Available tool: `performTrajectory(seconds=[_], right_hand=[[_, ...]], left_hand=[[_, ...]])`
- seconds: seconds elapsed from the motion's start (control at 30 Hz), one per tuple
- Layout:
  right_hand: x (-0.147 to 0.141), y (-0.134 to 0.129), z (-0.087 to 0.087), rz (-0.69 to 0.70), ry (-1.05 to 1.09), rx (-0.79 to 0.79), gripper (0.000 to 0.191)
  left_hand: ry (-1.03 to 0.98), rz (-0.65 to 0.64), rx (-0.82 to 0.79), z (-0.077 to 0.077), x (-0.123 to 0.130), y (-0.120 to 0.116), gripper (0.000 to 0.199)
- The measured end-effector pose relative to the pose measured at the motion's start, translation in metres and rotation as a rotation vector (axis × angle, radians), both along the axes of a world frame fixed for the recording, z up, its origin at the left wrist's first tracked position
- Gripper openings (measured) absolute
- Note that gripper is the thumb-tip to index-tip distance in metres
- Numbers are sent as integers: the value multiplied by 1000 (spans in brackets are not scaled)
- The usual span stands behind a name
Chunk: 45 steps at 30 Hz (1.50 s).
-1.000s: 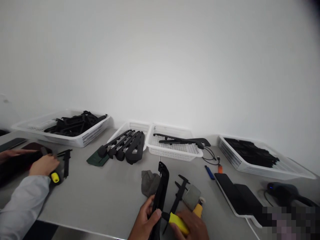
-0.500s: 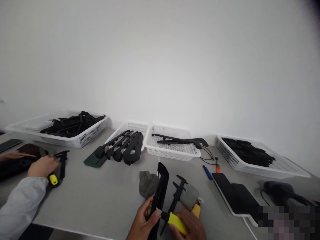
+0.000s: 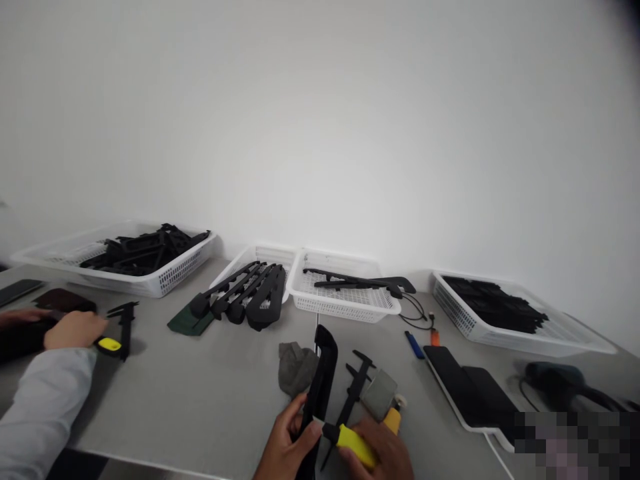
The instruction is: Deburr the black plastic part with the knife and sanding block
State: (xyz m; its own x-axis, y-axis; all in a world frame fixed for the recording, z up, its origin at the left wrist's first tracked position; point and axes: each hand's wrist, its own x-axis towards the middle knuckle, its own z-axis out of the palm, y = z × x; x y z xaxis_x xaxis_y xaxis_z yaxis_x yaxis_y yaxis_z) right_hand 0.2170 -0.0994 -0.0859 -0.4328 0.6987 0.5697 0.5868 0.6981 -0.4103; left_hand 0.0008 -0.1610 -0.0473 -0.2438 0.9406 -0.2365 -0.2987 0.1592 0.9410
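My left hand (image 3: 285, 445) is closed around a long black plastic part (image 3: 325, 363), which stands tilted toward the wall. In my right hand (image 3: 385, 455) is a utility knife with a yellow handle (image 3: 354, 445). Its blade tip meets the part's edge beside my left thumb. Just beyond the knife lies a black caliper (image 3: 358, 385), with a grey block (image 3: 380, 393) to its right. A yellow-handled tool (image 3: 393, 420) pokes out past my right knuckles, its lower end hidden. A crumpled grey cloth (image 3: 296, 368) sits behind the part, on the left.
White baskets (image 3: 345, 310) line the wall, several holding black parts. More parts (image 3: 265, 303) lean over a basket rim onto a green cloth (image 3: 187, 323). Phones (image 3: 463, 390) and a blue item (image 3: 414, 344) lie right. At left, a co-worker's hand (image 3: 75, 330) holds a yellow-and-black tool.
The co-worker's hand has shifted a little left, and the tool in it has turned flatter. My own hands, the knife and the black part look almost unmoved.
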Motion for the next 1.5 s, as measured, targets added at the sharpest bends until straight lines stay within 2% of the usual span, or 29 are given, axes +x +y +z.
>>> performTrajectory(seconds=[0.13, 0.3, 0.4, 0.57, 0.67, 0.77, 0.87, 1.03, 1.1, 1.2, 1.27, 1.33, 1.4, 1.47, 1.5], right_hand=[[-1, -1, 5, -18, 3, -3, 43], [-3, -1, 2, -22, 0, -8, 48], [-4, 0, -1, -45, -11, -16, 54], [-5, 2, -5, -26, -19, 13, 52], [-5, 3, -1, -20, -8, 56, 52], [-6, 2, 11, 14, -19, 47, 48], [-6, 1, 23, 35, -4, 24, 40], [12, 1, 26, -139, 144, -22, 36], [27, 0, 26, -223, 220, -160, 36], [49, -1, 34, -345, 408, -464, 47], [61, 0, 43, -436, 613, -669, 58], [71, 1, 52, -524, 909, -800, 63], [83, 2, 59, -563, 1256, -765, 57], [98, 3, 64, -571, 1486, -559, 49], [106, 2, 65, -592, 1514, -439, 47]], left_hand=[[5, -7, -9, 12, 0, 1, 90], [4, 26, -14, 5, 3, 1, 92], [-22, 94, 11, 3, 8, -1, 86], [-68, 83, 25, 20, 12, -1, 79], [-75, 87, 16, 26, 12, -1, 80], [-38, 107, 10, 21, 11, -1, 83], [31, 141, -11, 10, 9, 0, 86], [42, 198, -54, -7, 5, 5, 98], [44, 201, -73, -9, 4, 5, 101], [60, 201, -98, -9, 3, 5, 104], [63, 202, -103, -7, 2, 5, 103], [71, 177, -93, -5, 0, 6, 100], [84, 130, -80, -2, -2, 6, 97], [103, 110, -78, -1, -3, 7, 92], [114, 123, -81, -2, -2, 7, 90]])
